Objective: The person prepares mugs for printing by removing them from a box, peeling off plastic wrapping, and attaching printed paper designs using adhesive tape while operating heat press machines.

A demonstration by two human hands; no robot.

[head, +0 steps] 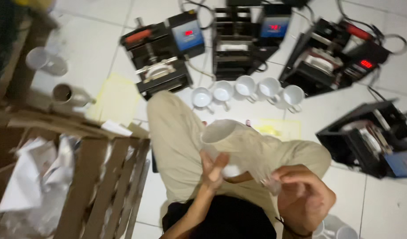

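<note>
Now my left hand (214,168) grips a white mug (225,139) mid-frame over my lap, my right hand (301,194) pinching its clear wrap (267,177). Five bare mugs (245,90) already wait before the presses (239,44) above; this one's still half-wrapped.

White tiled floor (389,208). Four black mug presses stand on it: one upper left (161,55) with an orange handle, one top centre (239,40), one upper right (338,55), one at the right edge (371,137); small lit displays show on them. Five white mugs (247,92) sit in a row just in front of the centre press. Yellow sheets (114,99) lie flat on the tiles. Cardboard box with dividers (101,177) lower left, crumpled white paper (33,172) inside. Two more mugs (46,59) upper left, blurred. Beige trousers (177,141) mid-frame.
</note>
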